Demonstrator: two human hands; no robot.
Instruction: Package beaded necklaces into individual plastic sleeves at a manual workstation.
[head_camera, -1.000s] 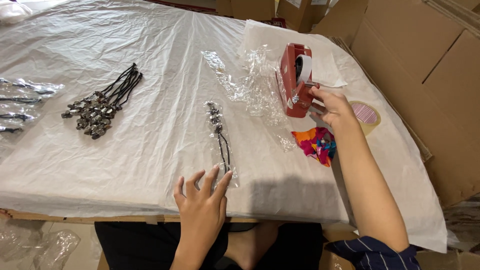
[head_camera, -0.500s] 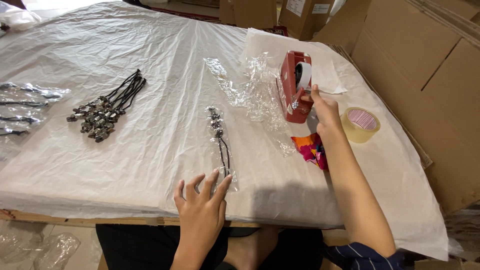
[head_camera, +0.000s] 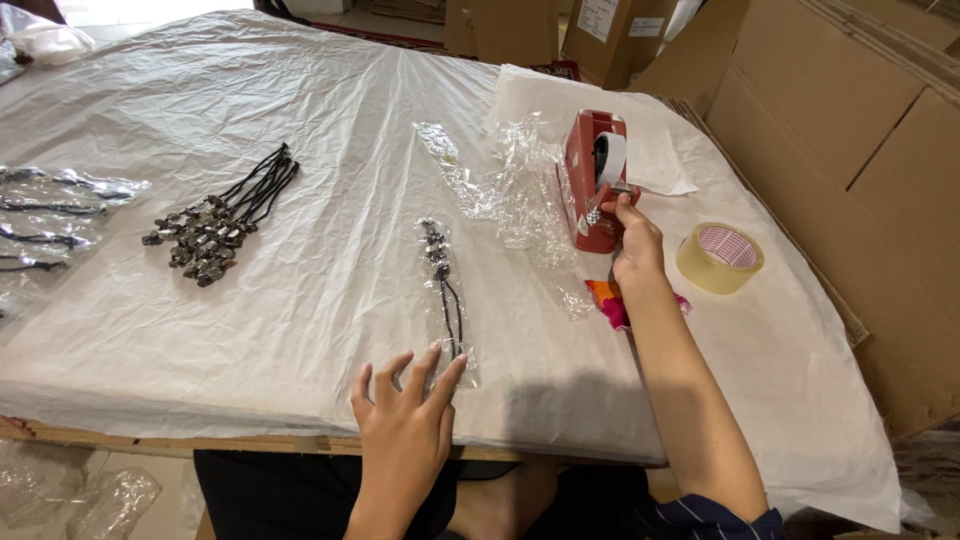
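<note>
Hands work apart over a counter draped in crumpled white plastic sheeting. The right hand is at the red tape dispenser, fingers bunched at its front end where the tape comes off the white roll; whether they have a tape end pinched I cannot tell, since the hand covers that spot. The left hand lies flat and open at the near edge of the counter, fingers spread, its fingertips on the bottom end of a clear sleeve that holds a dark cord with small beads. It presses the sleeve down and grips nothing.

Change over the last second: the right hand has drawn in from beside the dispenser to its front end. A loose roll of yellowish tape, hidden behind the forearm a second ago, now shows to the right of the wrist, well apart from the dispenser. The left hand and the sleeve under it have not shifted. Judgement: the sleeve is held ready while tape is fetched; sealing is not yet begun.

A small bright pink and orange piece lies just below the right wrist. More empty clear sleeves lie crumpled left of the dispenser. A heap of dark beaded cords sits well to the left, and more filled sleeves lie at the far left edge. Cardboard boxes stand along the right.
</note>
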